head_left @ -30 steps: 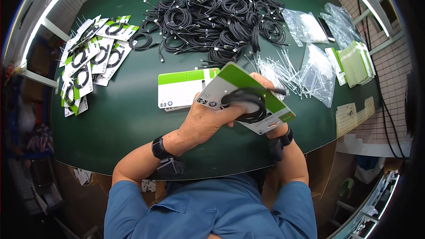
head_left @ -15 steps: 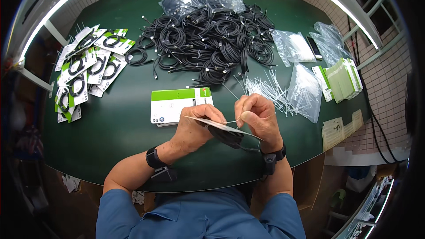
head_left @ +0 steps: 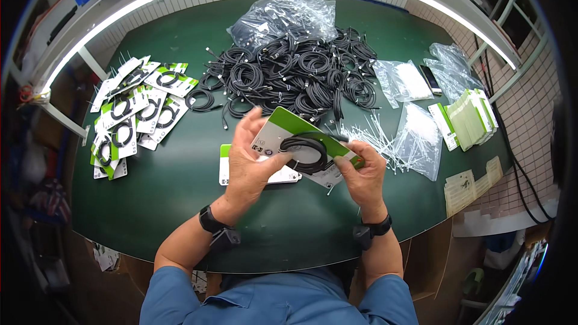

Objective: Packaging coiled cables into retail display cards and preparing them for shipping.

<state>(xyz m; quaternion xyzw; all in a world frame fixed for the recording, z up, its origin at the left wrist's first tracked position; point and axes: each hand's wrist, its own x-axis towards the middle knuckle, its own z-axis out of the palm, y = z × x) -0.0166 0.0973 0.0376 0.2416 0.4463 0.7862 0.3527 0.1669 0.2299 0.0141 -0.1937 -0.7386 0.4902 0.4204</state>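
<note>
Card in the hands: we see the white-and-green card (head_left: 268, 136) in mid-frame, tilted above the surface (head_left: 150, 204), with the black cable coil (head_left: 326, 159) against its face.
Left grip: our left hand (head_left: 245, 165) holds the card's left side, thumb across its face and touching the coil; a blurred finger stands raised past the edge, and we cannot see those behind.
Right grip: our right hand (head_left: 363, 174) pinches the card's right end, thumb on the green band.
Step in hand: we judge this to be settling or checking the coil on its card; we cannot tell whether a tie holds it.
Next move calls for: in our judgement, a firm pinch at the right end and a light left thumb, so the coil stays flat.
Lower middle: a card stack (head_left: 224, 173) lies partly behind our left hand.
Right of centre: loose white ties (head_left: 378, 142) lie beside a clear bag (head_left: 419, 135).
Upper middle: heaped black cables (head_left: 292, 75).
Left: overlapping cards with coils (head_left: 123, 135).
</note>
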